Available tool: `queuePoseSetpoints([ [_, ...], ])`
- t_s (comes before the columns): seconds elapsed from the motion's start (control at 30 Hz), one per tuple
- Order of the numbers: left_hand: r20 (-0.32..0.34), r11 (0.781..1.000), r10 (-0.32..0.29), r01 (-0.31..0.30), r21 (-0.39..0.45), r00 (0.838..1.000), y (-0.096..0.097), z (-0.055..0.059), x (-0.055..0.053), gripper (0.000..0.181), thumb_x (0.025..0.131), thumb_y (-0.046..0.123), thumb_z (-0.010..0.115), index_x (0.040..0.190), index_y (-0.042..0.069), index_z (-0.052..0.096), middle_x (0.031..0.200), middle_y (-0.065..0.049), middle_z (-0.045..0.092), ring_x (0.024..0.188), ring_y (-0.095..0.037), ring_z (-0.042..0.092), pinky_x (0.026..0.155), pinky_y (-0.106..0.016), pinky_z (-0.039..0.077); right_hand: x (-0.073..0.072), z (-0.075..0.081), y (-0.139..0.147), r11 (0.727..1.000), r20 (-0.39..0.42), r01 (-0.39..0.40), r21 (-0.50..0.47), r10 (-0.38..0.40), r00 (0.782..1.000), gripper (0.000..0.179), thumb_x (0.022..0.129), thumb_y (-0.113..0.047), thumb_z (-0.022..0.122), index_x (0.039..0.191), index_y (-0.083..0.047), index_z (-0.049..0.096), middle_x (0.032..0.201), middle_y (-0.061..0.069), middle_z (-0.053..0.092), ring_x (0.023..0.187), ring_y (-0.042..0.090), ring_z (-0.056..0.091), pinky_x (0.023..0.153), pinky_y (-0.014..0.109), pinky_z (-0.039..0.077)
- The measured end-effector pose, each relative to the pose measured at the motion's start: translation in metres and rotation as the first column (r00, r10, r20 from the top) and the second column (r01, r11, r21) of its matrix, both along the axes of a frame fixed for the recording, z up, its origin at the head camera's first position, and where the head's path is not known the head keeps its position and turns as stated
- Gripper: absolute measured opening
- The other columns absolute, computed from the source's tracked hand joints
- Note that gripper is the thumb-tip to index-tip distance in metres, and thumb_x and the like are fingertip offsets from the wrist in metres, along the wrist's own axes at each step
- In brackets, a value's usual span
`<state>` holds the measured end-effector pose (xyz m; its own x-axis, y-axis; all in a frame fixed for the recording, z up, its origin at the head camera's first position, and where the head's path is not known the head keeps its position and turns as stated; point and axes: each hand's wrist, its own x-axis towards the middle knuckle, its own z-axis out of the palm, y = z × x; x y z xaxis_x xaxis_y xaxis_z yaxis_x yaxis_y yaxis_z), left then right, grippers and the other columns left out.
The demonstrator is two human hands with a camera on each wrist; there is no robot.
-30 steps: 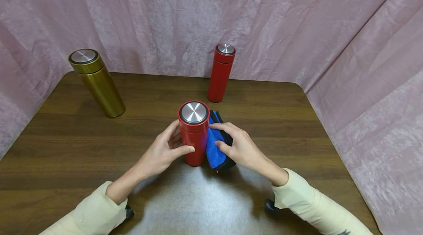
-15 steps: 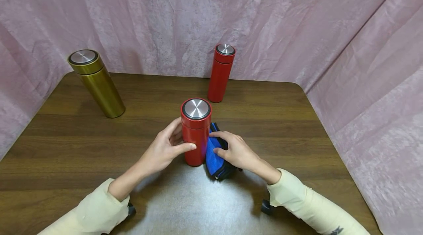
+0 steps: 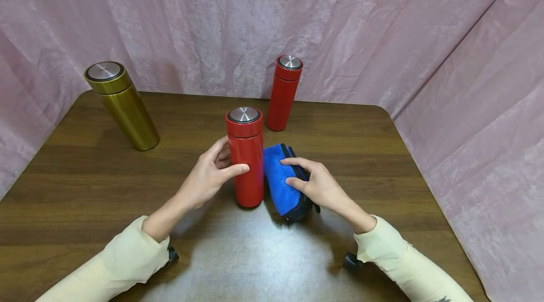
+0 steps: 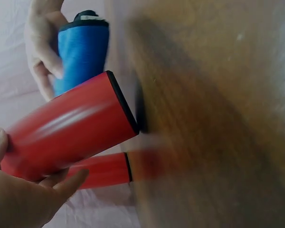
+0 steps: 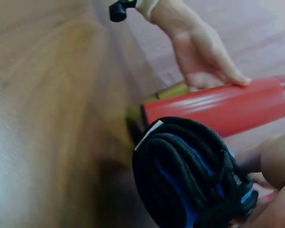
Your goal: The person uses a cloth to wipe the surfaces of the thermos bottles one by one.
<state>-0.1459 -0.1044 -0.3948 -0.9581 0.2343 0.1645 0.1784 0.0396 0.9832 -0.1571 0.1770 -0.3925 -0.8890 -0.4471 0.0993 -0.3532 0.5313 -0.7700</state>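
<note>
A red thermos flask (image 3: 249, 179) with a shiny steel lid top is near the table's middle, gripped by my left hand (image 3: 205, 178), thumb across its front. Its base tilts against the table in the left wrist view, one edge right at its shadow. Just to its right, my right hand (image 3: 319, 184) holds a folded blue cloth (image 3: 281, 184) with black edging, thumb and fingers on it. The cloth's rolled layers (image 5: 178, 175) show in the right wrist view, close beside the flask (image 5: 218, 105).
Behind stands a slimmer red flask (image 3: 284, 96) near the table's back edge. A gold flask (image 3: 129, 113) stands at the back left. The brown wooden table (image 3: 374, 165) has pink curtains (image 3: 204, 23) behind and to the right.
The cloth has dipped along the flask's right side, then shifted right and up, showing more of its blue face. The flask's lid has moved toward the back as its tilt changed.
</note>
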Motion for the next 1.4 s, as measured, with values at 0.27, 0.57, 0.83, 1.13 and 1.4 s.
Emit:
queuePoseSetpoints([
  [0.27, 0.047, 1.000, 0.003, -0.002, -0.010, 0.999, -0.003, 0.004, -0.012, 0.077, 0.092, 0.005, 0.078, 0.159, 0.012, 0.039, 0.142, -0.015, 0.061, 0.122, -0.032, 0.065, 0.101, -0.038, 0.054, -0.001, 0.039, 0.015, 0.977, -0.210, 0.007, -0.214, -0.053, 0.976, 0.045, 0.093, -0.001, 0.075, 0.137, -0.009, 0.066, 0.133, 0.015, 0.064, 0.110, 0.031, 0.067, 0.086, 0.045, 0.061],
  [0.57, 0.080, 1.000, -0.001, 0.003, -0.025, 0.997, -0.006, 0.007, -0.021, 0.075, 0.094, 0.005, 0.076, 0.159, 0.011, 0.038, 0.141, -0.018, 0.060, 0.125, -0.032, 0.062, 0.104, -0.038, 0.052, -0.013, 0.074, -0.004, 0.942, -0.586, -0.125, -0.311, -0.086, 0.806, 0.043, 0.086, 0.013, 0.076, 0.126, -0.001, 0.070, 0.121, 0.014, 0.067, 0.105, 0.025, 0.066, 0.087, 0.026, 0.058],
  [0.83, 0.079, 1.000, -0.008, 0.009, -0.009, 0.997, -0.003, 0.008, -0.022, 0.076, 0.094, 0.004, 0.075, 0.160, 0.011, 0.037, 0.143, -0.019, 0.058, 0.126, -0.034, 0.062, 0.105, -0.041, 0.052, -0.026, 0.074, -0.028, 0.943, -0.691, -0.188, -0.274, -0.057, 0.721, 0.039, 0.088, 0.007, 0.078, 0.125, -0.003, 0.071, 0.121, 0.015, 0.067, 0.108, 0.026, 0.066, 0.091, 0.035, 0.058],
  [1.13, 0.098, 1.000, 0.001, -0.001, -0.007, 0.995, -0.002, 0.007, -0.021, 0.069, 0.095, 0.006, 0.075, 0.155, 0.011, 0.042, 0.138, -0.019, 0.061, 0.123, -0.033, 0.063, 0.102, -0.039, 0.053, -0.024, 0.055, -0.037, 0.949, -0.728, -0.257, -0.182, 0.046, 0.684, 0.038, 0.086, 0.005, 0.080, 0.122, -0.003, 0.072, 0.123, 0.018, 0.065, 0.113, 0.029, 0.066, 0.094, 0.037, 0.058],
  [1.4, 0.124, 1.000, 0.022, -0.023, 0.013, 0.992, -0.004, 0.004, -0.023, 0.064, 0.095, 0.005, 0.073, 0.152, 0.007, 0.042, 0.137, -0.021, 0.061, 0.120, -0.030, 0.065, 0.091, -0.030, 0.057, -0.014, 0.036, -0.036, 0.963, -0.691, -0.266, 0.035, 0.215, 0.690, 0.036, 0.089, 0.003, 0.078, 0.123, -0.004, 0.072, 0.118, 0.016, 0.063, 0.105, 0.025, 0.066, 0.087, 0.032, 0.060],
])
